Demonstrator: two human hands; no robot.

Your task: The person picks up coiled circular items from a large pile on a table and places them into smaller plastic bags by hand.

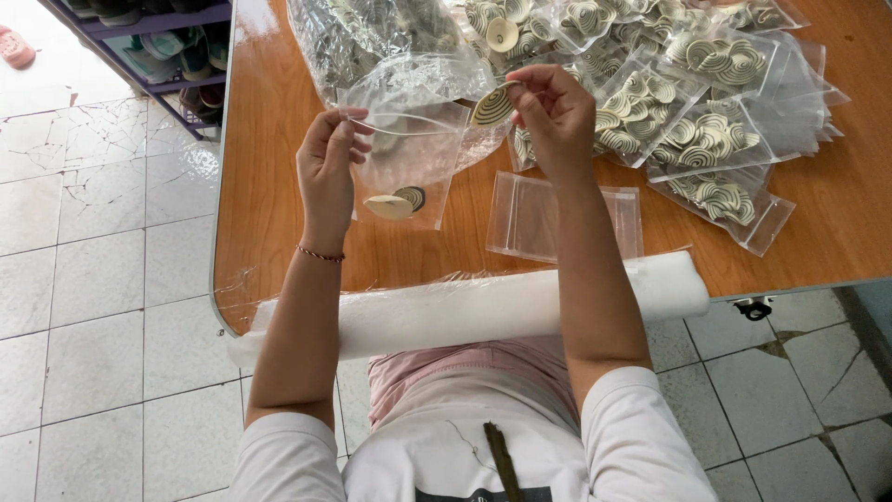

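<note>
The left hand (pixel 327 158) pinches one lip of a small clear plastic bag (pixel 406 163) and holds it up above the wooden surface (pixel 269 214), so the mouth gapes toward the right hand (pixel 555 110). The right hand's fingertips are closed on a flat round disc (pixel 491 107), cream with dark spiral rings, held right at the bag's opening. Two more discs (pixel 395 204) already lie at the bottom of the bag, one showing a plain pale face, the other its spiral. The bag looks thin, limp and slick; it sags under even these few pieces, so it likely needs a grip at the very rim, with the lip pulled taut, or the mouth will fold shut. The discs appear light, thin and fairly stiff, best taken by the edge between thumb and finger; whether they snap easily cannot be told from here, but their thinness suggests a gentle pinch rather than a squeeze. On the surface just beyond the right forearm lies a stack of empty clear bags (pixel 564 217), flat and slippery-looking. Farther back sit many filled bags of spiral discs (pixel 711 139) and a large loose sack of discs (pixel 372 37). A white foam roll (pixel 483 307) lies along the near edge of the surface.
</note>
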